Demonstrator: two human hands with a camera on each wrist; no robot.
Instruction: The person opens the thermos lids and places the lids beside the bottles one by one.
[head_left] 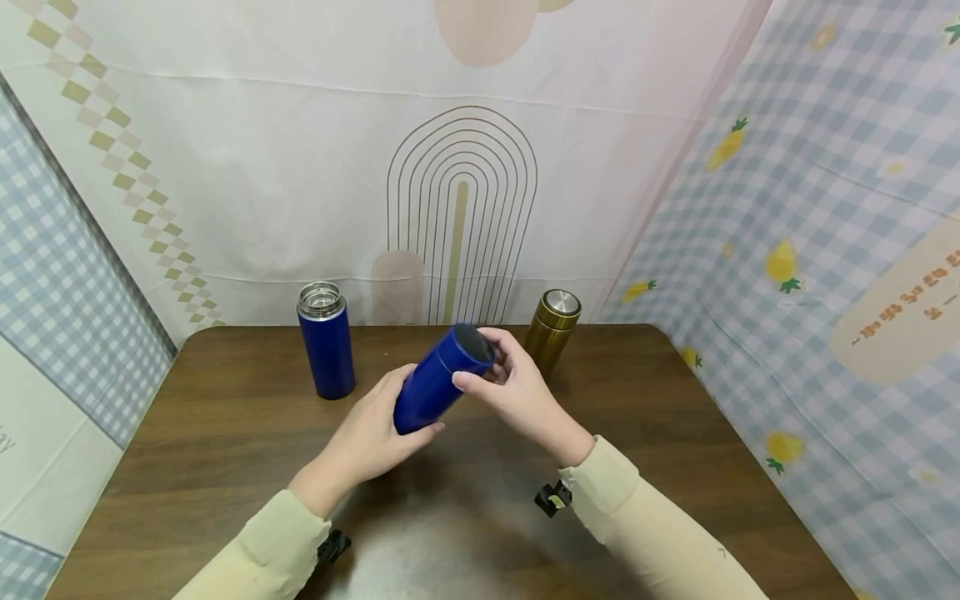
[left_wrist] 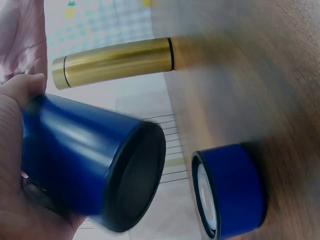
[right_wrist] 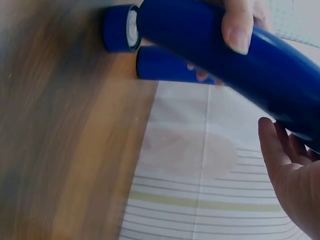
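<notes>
A blue thermos [head_left: 429, 392] with a dark top is tilted to the upper right above the table. My left hand [head_left: 367, 429] grips its lower body, thumb on the near side. At the upper end, my right hand [head_left: 525, 400] holds the lid [head_left: 467, 348] between thumb and fingers. The black base of this thermos [left_wrist: 135, 175] faces the left wrist camera. A second blue thermos [head_left: 327, 350] stands upright at the back left, its steel mouth uncovered. On the table lies a loose blue lid [left_wrist: 232, 187], hidden in the head view.
A gold thermos [head_left: 553, 329] with a silver-topped lid stands at the back right, partly behind my right hand. The brown wooden table [head_left: 210, 467] meets a patterned cloth [head_left: 300, 167] at the back. A checked cloth [head_left: 750, 275] hangs on the right.
</notes>
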